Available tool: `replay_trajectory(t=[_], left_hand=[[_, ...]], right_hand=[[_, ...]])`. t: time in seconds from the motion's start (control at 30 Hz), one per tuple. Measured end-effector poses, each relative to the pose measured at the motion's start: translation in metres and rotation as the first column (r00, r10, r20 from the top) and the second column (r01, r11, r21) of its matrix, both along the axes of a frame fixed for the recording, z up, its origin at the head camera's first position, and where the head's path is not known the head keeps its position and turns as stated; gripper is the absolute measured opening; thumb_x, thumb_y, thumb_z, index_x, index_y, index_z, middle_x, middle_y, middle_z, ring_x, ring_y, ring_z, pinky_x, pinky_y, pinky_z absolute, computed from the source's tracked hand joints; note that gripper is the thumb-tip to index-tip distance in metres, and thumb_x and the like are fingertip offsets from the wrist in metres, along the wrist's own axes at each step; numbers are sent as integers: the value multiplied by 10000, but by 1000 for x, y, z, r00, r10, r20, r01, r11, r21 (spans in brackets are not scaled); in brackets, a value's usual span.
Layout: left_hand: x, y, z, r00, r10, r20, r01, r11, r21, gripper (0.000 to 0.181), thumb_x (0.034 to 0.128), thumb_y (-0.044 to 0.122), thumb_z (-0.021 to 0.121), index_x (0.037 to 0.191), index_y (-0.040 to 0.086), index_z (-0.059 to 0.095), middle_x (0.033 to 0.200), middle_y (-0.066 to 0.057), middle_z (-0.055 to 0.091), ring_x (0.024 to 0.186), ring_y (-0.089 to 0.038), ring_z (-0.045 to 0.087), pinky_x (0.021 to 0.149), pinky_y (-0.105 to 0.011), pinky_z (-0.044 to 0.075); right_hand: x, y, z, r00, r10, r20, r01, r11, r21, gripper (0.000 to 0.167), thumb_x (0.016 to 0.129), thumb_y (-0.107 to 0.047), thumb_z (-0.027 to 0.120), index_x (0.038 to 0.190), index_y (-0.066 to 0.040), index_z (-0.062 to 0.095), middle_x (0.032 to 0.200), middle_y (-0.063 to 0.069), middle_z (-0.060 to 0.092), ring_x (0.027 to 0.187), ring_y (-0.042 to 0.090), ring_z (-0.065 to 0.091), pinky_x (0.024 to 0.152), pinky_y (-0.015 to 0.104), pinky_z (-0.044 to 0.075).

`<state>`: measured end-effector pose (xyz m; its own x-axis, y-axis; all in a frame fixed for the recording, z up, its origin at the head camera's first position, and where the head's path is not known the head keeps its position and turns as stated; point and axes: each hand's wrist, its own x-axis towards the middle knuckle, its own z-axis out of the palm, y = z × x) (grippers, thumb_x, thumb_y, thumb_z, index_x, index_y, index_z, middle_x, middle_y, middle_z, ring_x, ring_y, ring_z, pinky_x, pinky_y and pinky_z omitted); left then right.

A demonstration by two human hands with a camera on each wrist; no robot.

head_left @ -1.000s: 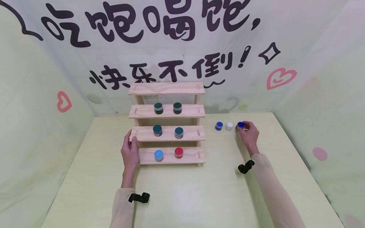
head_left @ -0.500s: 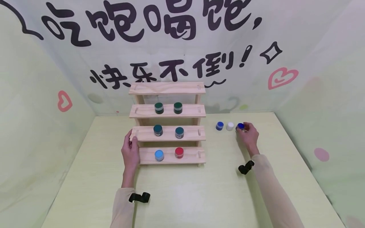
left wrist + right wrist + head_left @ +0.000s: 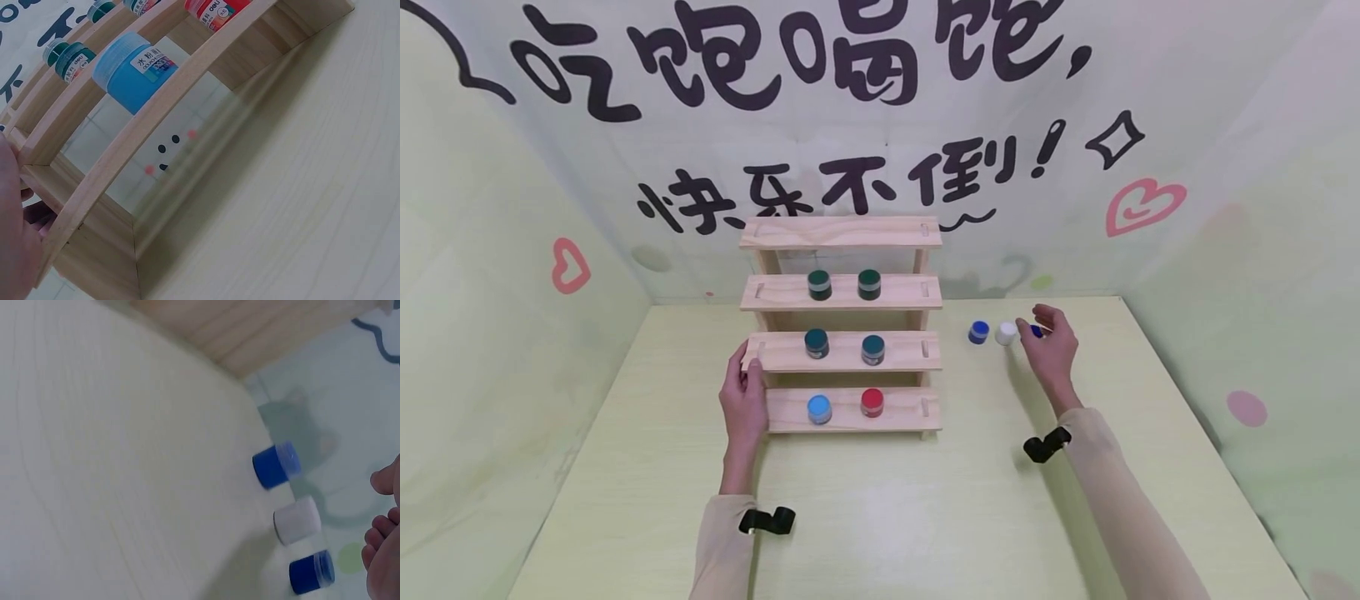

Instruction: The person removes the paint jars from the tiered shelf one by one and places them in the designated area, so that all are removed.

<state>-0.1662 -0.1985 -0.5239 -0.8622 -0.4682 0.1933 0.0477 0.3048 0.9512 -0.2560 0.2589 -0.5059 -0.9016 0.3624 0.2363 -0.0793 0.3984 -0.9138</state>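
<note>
Dark blue jar [image 3: 304, 575], deeply coloured with a paler rim at its top, stands upright on the tabletop [image 3: 880, 517] to the right of the wooden rack [image 3: 841, 233], just beside a white jar [image 3: 297, 520] with a brighter blue jar [image 3: 270, 470] beyond. The right hand [image 3: 1051, 348] hangs near it, thumb and fingers parted, holding nothing; the left hand [image 3: 745, 402] grips the rack's left end. In the head view, the right hand mostly hides the dark jar, which the right wrist view shows whole; the left wrist view reveals a printed label on the light blue jar [image 3: 132, 75].
</note>
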Motion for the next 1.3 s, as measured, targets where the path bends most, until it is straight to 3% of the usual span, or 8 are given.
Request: replay_trajectory(t=[0.17,0.47,0.63,0.73,0.9,1.0,1.2,1.3], left_hand=[[-1,1,2,1000,-1,-12,1,1000,-2,421,1067,371,471,1467,258,536,760,1,493,654,-94,456,571,-209,382],[1,1,5,1000,6,-9,-6,1000,3,428,1066,372,474,1469,242,534,752,5,492,642,-93,451,562,-211,380],[1,2,6,1000,8,-7,-8,1000,7,421,1064,355,474,1470,260,532,759,3,496,648,-87,456,562,-212,383],[1,2,6,1000,9,-8,-9,1000,6,418,1064,348,474,1468,261,533,764,5,499,651,-83,462,565,-210,387],[0,2,5,1000,10,-20,-10,1000,-2,417,1064,344,479,1463,240,544,738,5,496,623,-70,449,556,-211,376],[0,1,5,1000,12,-20,-12,1000,-4,418,1064,357,477,1461,246,544,737,0,496,625,-76,448,557,-218,376],[0,0,3,1000,12,-7,-12,1000,0,421,1060,393,476,1459,275,541,744,-1,502,632,-94,459,566,-229,393],[0,1,2,1000,12,-9,-12,1000,6,416,1060,384,481,1455,272,547,743,3,501,631,-88,460,563,-223,392]], right_hand=[[8,-21,23,999,32,-3,-32,996,-79,461,938,-164,709,1329,45,581,1324,189,641,1230,336,587,1065,380,473],[23,-65,70,983,160,-86,-175,964,-200,435,944,-76,690,1334,78,573,1322,240,620,1184,274,607,970,168,478],[28,-90,87,963,229,-143,-250,956,-153,425,932,-3,678,1315,134,555,1314,288,611,1078,83,607,1028,302,486],[30,-103,93,948,263,-179,-292,943,-162,411,925,-5,694,1297,119,572,1294,261,629,1062,38,608,1041,349,485],[31,-124,103,918,328,-224,-375,902,-215,395,918,-14,710,1281,87,589,1276,255,631,1115,170,630,977,232,508],[31,-138,110,902,370,-222,-415,885,-209,402,923,-32,712,1290,75,585,1282,241,630,1169,267,621,977,220,504],[32,-163,121,893,429,-133,-446,880,-160,452,934,-101,720,1331,50,565,1312,182,630,1235,295,598,1084,400,470],[30,-171,119,882,455,-122,-470,870,-148,471,933,-133,729,1341,31,560,1327,175,623,1238,285,595,1101,416,456]])
